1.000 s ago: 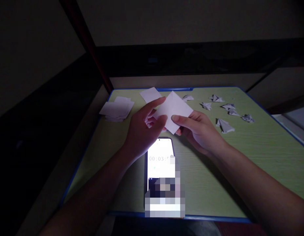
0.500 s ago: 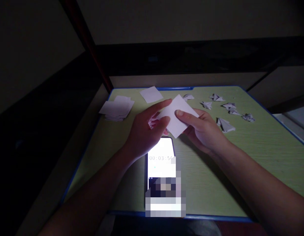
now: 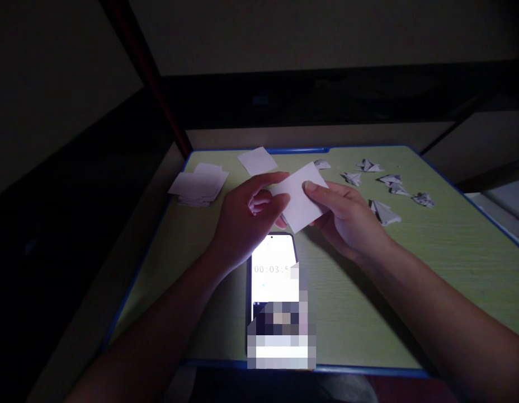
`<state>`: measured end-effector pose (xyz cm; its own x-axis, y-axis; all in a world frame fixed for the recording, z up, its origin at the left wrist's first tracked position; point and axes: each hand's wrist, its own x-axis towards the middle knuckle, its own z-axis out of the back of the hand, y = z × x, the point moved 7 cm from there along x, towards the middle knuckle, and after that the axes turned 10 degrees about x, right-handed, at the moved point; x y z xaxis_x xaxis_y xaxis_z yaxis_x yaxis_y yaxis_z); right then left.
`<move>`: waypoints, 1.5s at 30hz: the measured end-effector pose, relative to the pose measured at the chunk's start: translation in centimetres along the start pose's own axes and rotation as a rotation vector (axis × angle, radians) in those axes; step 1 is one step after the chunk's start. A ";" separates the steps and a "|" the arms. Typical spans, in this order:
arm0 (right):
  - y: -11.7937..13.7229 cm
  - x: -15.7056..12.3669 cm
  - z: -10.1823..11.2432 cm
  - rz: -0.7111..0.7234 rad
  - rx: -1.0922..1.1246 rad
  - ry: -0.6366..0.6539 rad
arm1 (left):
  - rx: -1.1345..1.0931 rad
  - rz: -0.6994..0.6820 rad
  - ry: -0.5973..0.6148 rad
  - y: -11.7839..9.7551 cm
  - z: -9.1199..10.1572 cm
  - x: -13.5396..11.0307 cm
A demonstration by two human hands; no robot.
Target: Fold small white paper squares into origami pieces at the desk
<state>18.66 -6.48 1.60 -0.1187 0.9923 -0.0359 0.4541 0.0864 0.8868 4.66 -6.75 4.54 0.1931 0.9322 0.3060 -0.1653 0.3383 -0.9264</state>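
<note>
A small white square of paper (image 3: 300,201) is held up above the table, turned slantwise to me. My right hand (image 3: 347,215) pinches its right side, thumb on the upper face and fingers behind. At the paper's left side, my left hand (image 3: 245,215) has its thumb on the near face and its index fingertip along the upper edge. The other left fingers are curled and partly hidden behind the sheet. Beneath the hands lies a phone (image 3: 272,285) with a lit screen showing a timer; its lower part is pixelated.
The green table (image 3: 368,302) has a blue rim. A loose stack of white paper (image 3: 198,186) lies at the left, with a single sheet (image 3: 257,160) near the back edge. Several folded paper pieces (image 3: 383,212) are scattered at the right. The surroundings are dark.
The paper has turned slightly clockwise between my hands, and its lower corner has shifted left. My right thumb is nearer its right edge. The things on the table have not moved.
</note>
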 end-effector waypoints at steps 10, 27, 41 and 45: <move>0.1 0.2 0.3 0.010 -0.045 -0.021 | 0.001 -0.015 0.004 -0.2 0.0 0.1; 0.2 0.2 0.6 0.021 -0.057 -0.046 | 0.021 0.039 -0.012 -0.2 0.1 0.1; 0.4 0.0 0.2 -0.026 -0.044 0.045 | 0.112 -0.001 0.008 -0.5 0.2 0.0; 0.4 0.0 0.2 -0.018 -0.049 0.031 | 0.096 -0.020 0.018 -0.4 0.0 0.0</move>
<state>18.98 -6.42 1.85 -0.1539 0.9873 -0.0383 0.4077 0.0987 0.9078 4.77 -6.90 4.92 0.2145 0.9231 0.3191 -0.2528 0.3680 -0.8948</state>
